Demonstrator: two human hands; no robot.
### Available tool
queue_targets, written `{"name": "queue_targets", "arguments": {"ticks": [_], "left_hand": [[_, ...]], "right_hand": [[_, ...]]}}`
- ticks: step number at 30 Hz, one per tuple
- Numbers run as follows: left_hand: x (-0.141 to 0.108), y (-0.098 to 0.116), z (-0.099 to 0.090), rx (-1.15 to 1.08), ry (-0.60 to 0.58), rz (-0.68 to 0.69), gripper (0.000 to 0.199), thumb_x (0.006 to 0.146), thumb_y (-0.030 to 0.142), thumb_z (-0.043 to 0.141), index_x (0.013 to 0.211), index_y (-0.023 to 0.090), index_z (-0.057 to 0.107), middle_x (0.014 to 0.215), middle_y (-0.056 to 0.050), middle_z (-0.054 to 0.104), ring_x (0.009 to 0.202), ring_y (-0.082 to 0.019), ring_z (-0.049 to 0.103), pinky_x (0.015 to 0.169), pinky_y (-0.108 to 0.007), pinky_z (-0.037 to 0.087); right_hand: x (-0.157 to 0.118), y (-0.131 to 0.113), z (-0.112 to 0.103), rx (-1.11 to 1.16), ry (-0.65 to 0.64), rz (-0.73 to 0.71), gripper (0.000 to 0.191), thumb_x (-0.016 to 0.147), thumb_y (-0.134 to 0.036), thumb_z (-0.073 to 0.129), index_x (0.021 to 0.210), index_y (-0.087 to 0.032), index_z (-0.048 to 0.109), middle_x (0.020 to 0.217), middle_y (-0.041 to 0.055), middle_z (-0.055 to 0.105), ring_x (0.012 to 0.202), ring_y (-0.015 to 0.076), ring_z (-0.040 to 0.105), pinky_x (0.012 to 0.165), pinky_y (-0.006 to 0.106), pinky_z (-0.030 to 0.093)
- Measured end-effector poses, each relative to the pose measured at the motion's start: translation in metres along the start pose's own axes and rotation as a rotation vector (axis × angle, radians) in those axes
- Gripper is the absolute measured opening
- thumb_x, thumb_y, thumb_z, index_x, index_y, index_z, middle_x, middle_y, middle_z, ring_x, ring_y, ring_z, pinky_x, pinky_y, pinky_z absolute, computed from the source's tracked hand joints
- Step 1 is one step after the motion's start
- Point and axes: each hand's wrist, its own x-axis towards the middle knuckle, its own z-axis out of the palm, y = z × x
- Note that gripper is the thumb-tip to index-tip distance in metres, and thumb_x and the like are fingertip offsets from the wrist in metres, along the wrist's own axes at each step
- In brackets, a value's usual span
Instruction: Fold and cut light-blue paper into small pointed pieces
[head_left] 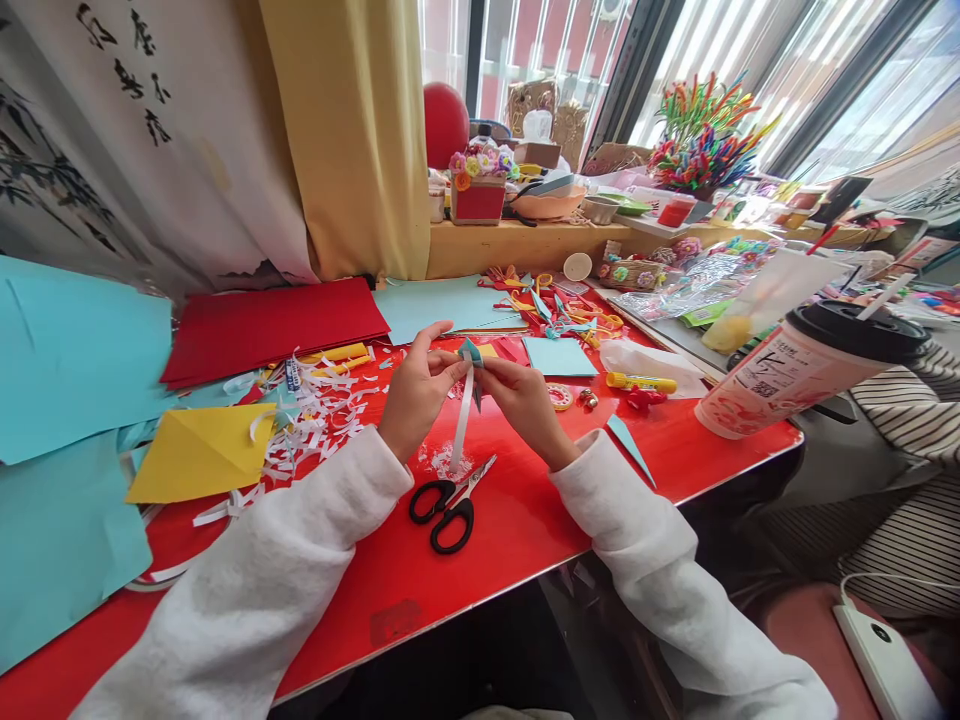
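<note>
Near the front edge of the bench (525, 530) lie my black-handled scissors (450, 510). Beyond them, my left hand (421, 392) and right hand (525, 408) pinch the small blue folded paper (471, 352), fingers nearly closed, a white strip (463, 415) hanging down. Blue sheets (442, 305) lie toward the back edge.
</note>
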Motion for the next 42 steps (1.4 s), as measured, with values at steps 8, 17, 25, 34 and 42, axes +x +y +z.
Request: {"name": "queue_targets", "arguments": {"ticks": [8,17,25,34,42], "left_hand": [[0.001,0.0,0.001,0.007,0.0,0.005,0.039,0.076,0.023,0.055,0.114,0.02,0.043,0.076,0.0,0.061,0.075,-0.014,0.06,0.074,-0.03,0.048],[0.001,0.0,0.001,0.004,0.0,0.008,0.028,0.079,0.021,0.051,0.106,0.02,0.045,0.076,0.001,0.059,0.074,-0.013,0.059,0.07,-0.027,0.046],[0.001,0.002,0.002,-0.004,-0.008,-0.014,0.025,0.077,0.019,0.051,0.102,0.019,0.046,0.077,0.0,0.058,0.076,-0.013,0.059,0.07,-0.026,0.046],[0.0,-0.001,0.004,-0.013,-0.054,-0.002,0.033,0.075,0.016,0.053,0.106,0.021,0.042,0.079,0.001,0.057,0.077,-0.013,0.058,0.072,-0.027,0.047],[-0.002,0.001,0.007,0.095,0.032,-0.028,0.027,0.074,0.015,0.055,0.098,0.021,0.043,0.073,0.001,0.057,0.07,-0.013,0.058,0.064,-0.026,0.045]], "right_hand": [[-0.001,0.0,-0.001,0.23,-0.089,0.084,0.028,0.082,-0.03,0.046,0.098,-0.018,0.065,0.077,0.0024,0.062,0.074,0.0146,0.058,0.071,0.029,0.049],[0.002,-0.009,0.001,0.393,-0.116,0.157,0.027,0.078,-0.037,0.052,0.094,-0.019,0.064,0.078,0.0018,0.061,0.072,0.012,0.056,0.07,0.026,0.049],[0.003,-0.003,0.003,0.388,-0.067,0.202,0.023,0.077,-0.039,0.053,0.079,-0.018,0.059,0.072,0.0009,0.058,0.065,0.0106,0.056,0.065,0.025,0.049],[0.003,0.007,0.004,0.287,0.01,0.153,0.026,0.078,-0.042,0.051,0.08,-0.017,0.059,0.07,0.001,0.057,0.063,0.0109,0.054,0.063,0.025,0.049],[0.001,0.01,0.005,0.147,-0.005,0.085,0.029,0.081,-0.042,0.045,0.083,-0.018,0.061,0.072,0.0015,0.057,0.065,0.0118,0.052,0.062,0.024,0.046]]}}
